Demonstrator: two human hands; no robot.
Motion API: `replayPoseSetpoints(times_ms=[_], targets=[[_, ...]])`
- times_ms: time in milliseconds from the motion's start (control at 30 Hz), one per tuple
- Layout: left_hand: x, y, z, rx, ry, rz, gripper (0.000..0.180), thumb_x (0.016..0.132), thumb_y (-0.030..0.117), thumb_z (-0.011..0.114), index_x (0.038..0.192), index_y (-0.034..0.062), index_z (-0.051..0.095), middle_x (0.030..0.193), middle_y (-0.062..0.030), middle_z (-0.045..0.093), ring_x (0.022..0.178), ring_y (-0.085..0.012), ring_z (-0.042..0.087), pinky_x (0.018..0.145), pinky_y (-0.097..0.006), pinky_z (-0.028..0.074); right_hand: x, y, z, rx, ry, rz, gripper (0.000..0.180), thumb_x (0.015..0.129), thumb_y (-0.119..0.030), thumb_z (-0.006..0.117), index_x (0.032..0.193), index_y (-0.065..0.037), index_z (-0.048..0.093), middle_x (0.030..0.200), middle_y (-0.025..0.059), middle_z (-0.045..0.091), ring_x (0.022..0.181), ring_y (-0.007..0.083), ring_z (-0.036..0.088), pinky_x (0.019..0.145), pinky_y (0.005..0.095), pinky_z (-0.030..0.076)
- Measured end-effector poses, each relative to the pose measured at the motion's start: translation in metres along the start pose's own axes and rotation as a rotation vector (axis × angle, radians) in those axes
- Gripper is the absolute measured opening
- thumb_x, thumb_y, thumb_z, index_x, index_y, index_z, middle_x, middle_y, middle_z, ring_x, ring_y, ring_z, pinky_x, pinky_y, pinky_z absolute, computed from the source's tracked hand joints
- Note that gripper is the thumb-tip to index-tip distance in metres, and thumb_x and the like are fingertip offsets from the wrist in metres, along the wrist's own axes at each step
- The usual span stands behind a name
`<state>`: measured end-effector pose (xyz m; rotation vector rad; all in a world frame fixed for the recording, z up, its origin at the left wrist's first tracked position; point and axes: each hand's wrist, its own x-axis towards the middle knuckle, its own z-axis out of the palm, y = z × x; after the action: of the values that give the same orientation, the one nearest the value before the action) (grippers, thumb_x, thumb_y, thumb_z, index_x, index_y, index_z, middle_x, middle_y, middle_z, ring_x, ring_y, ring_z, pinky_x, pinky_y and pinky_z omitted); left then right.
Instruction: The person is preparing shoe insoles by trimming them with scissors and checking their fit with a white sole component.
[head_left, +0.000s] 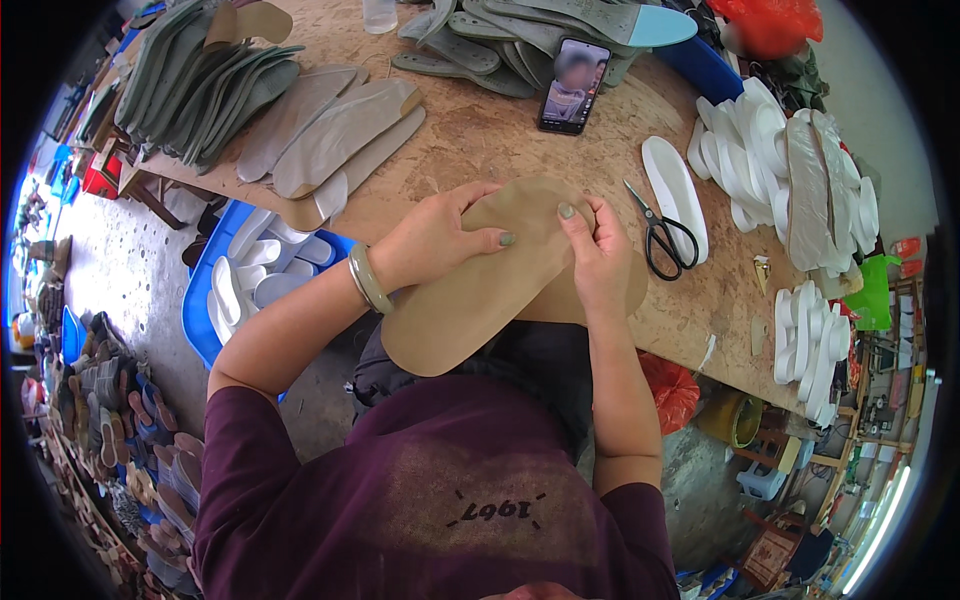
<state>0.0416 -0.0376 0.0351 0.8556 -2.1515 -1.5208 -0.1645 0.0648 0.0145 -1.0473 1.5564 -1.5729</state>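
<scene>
Passable over worktop [470,135] ahead of the left hand [435,238], between beige insoles [345,140] and phone [575,88]. Blocked beside the right hand [602,255] by scissors [665,243] and white insole [672,178], farther back by grey insoles [515,40].

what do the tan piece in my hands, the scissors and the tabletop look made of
Tan piece: perhaps leather or synthetic sheet, going by its even, matt, softly dimpled face. Scissors: slim grey blades, probably metal; black loop handles, material unclear. Tabletop: likely wood board, brown, mottled and scuffed.
</scene>
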Motion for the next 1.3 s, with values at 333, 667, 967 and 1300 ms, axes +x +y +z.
replayPoseSetpoints(times_ms=[333, 667, 967, 1300], targets=[[0.000, -0.001, 0.003, 0.153, -0.062, 0.148, 0.045, 0.091, 0.027, 0.066, 0.129, 0.0044, 0.063, 0.098, -0.0199, 0.072, 0.087, -0.0303, 0.072, 0.080, -0.038, 0.055, 0.011, -0.032, -0.013, -0.373, -0.321, 0.041, 0.029, 0.085, -0.015, 0.077, 0.110, -0.005, 0.068, 0.093, 0.0011, 0.069, 0.083, 0.0081, 0.062, 0.072, 0.0246, 0.049], [0.007, -0.004, 0.009, 0.198, -0.157, 0.212, 0.046, 0.090, 0.030, 0.068, 0.131, 0.0090, 0.063, 0.100, -0.0185, 0.072, 0.088, -0.0317, 0.070, 0.081, -0.040, 0.053, 0.006, -0.052, 0.003, -0.584, -0.417, -0.219, 0.018, 0.081, -0.001, 0.073, 0.099, -0.002, 0.070, 0.096, 0.0041, 0.065, 0.089, 0.0132, 0.063, 0.075, 0.0252, 0.049], [0.010, 0.020, 0.008, 0.180, -0.287, 0.057, 0.039, 0.090, 0.033, 0.065, 0.120, 0.0081, 0.068, 0.096, -0.0211, 0.071, 0.087, -0.0354, 0.069, 0.080, -0.042, 0.053, 0.010, -0.040, -0.007, -0.604, -0.376, -0.512, 0.010, 0.078, -0.004, 0.074, 0.087, -0.008, 0.072, 0.079, 0.0000, 0.064, 0.070, 0.0173, 0.062, 0.062, 0.0298, 0.049], [0.003, 0.020, 0.010, 0.243, -0.217, 0.020, 0.035, 0.098, 0.031, 0.055, 0.116, 0.0054, 0.069, 0.094, -0.0231, 0.070, 0.086, -0.0382, 0.068, 0.080, -0.044, 0.053, 0.015, -0.041, -0.020, -0.351, -0.271, -0.096, 0.020, 0.081, -0.006, 0.075, 0.100, -0.005, 0.070, 0.089, 0.0045, 0.068, 0.079, 0.0141, 0.064, 0.072, 0.0258, 0.051]])
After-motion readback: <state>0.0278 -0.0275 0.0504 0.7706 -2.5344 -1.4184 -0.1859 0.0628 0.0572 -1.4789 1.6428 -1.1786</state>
